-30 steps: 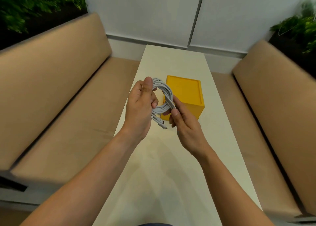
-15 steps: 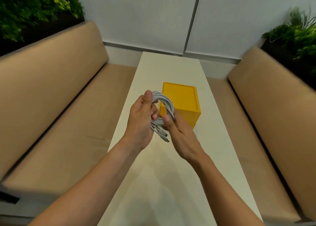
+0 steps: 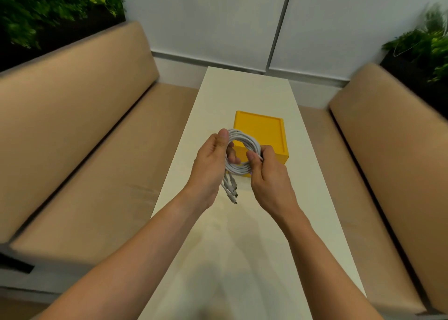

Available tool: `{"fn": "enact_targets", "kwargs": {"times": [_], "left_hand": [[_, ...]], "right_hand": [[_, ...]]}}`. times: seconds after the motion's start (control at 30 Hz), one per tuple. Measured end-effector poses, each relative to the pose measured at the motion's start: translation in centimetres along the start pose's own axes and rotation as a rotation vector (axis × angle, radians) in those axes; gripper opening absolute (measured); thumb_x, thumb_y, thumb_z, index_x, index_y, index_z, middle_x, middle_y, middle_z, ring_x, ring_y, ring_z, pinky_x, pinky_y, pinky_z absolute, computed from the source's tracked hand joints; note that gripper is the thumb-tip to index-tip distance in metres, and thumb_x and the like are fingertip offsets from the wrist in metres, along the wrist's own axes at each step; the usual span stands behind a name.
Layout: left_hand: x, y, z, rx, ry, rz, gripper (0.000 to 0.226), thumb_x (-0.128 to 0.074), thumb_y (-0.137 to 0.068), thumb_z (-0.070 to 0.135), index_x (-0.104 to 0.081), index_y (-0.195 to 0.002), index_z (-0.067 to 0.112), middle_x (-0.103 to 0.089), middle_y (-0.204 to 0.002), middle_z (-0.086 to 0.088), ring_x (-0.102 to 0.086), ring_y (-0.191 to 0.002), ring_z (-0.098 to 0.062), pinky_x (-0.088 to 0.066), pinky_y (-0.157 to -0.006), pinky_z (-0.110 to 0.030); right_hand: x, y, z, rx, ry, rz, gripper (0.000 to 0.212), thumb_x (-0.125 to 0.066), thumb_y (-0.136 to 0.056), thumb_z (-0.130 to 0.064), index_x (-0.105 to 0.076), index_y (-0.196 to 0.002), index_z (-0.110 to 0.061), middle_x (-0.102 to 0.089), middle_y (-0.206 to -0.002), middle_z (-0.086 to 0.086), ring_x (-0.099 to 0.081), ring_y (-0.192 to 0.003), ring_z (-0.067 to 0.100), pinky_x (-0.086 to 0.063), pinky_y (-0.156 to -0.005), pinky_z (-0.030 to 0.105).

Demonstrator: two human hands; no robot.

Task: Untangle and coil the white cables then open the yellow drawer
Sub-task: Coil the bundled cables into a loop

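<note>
**Coil gathered, drawer waiting**

Head view: the left hand (image 3: 211, 164) grips the white cables (image 3: 238, 170) as a neat ring, thumb over the top. The right hand (image 3: 269, 176) pinches the ring's far side, likely to stop it springing loose. Plug ends (image 3: 231, 191) dangle. The yellow drawer (image 3: 261, 135) sits just behind on the narrow table (image 3: 242, 89), with bare top nearer, edges close

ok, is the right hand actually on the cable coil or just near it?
Touching. The head view shows the right hand pinching the right side of the cable coil between thumb and fingers.
</note>
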State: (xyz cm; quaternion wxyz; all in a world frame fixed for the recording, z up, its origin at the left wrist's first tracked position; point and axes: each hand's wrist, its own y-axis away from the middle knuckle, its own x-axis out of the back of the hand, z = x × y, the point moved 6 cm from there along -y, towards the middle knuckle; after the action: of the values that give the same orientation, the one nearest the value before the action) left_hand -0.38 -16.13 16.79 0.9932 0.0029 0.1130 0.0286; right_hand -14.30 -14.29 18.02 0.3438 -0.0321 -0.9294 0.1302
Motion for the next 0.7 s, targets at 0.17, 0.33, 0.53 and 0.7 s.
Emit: {"fn": "enact_targets", "kwargs": {"times": [0.17,0.33,0.53,0.7], "left_hand": [[0.6,-0.2,-0.6,-0.001,-0.222,0.024,0.047,-0.035,-0.107,0.054,-0.066,-0.11,0.019,-0.072,-0.087,0.005,-0.055,-0.074,-0.014,-0.045,-0.069,-0.033],[0.9,0.3,-2.0,0.247,-0.284,-0.142,0.06,-0.027,-0.103,0.066,-0.065,-0.118,0.022,-0.06,-0.087,-0.002,-0.052,-0.076,-0.017,-0.046,-0.072,-0.033],[1.7,0.3,-2.2,0.232,-0.336,-0.262,0.043,-0.038,-0.108,0.052,-0.054,-0.097,0.014,-0.047,-0.074,0.002,-0.037,-0.068,-0.015,-0.037,-0.069,-0.035],[2.3,-0.1,-2.0,0.341,0.117,-0.18,0.018,-0.046,-0.108,0.01,-0.057,-0.121,0.006,-0.058,-0.076,-0.009,-0.05,-0.061,-0.017,-0.05,-0.062,-0.032]], "right_hand": [[0.0,-0.1,0.0,0.058,0.161,0.01,0.022,-0.035,-0.109,-0.04,-0.042,-0.109,-0.019,-0.054,-0.073,-0.003,-0.053,-0.061,0.021,-0.035,-0.051,0.039],[0.0,-0.6,1.3,0.032,0.274,0.027,0.022,-0.034,-0.109,-0.04,-0.039,-0.11,-0.018,-0.048,-0.069,-0.007,-0.048,-0.057,0.026,-0.027,-0.049,0.035],[0.3,-0.8,2.5,-0.005,0.308,0.047,0.026,-0.034,-0.11,-0.039,-0.042,-0.113,-0.015,-0.055,-0.08,0.001,-0.048,-0.063,0.031,-0.026,-0.05,0.036],[0.9,-0.9,2.7,-0.032,0.347,0.091,0.025,-0.032,-0.11,-0.037,-0.041,-0.115,-0.015,-0.053,-0.08,0.003,-0.048,-0.065,0.036,-0.031,-0.055,0.038]]}}
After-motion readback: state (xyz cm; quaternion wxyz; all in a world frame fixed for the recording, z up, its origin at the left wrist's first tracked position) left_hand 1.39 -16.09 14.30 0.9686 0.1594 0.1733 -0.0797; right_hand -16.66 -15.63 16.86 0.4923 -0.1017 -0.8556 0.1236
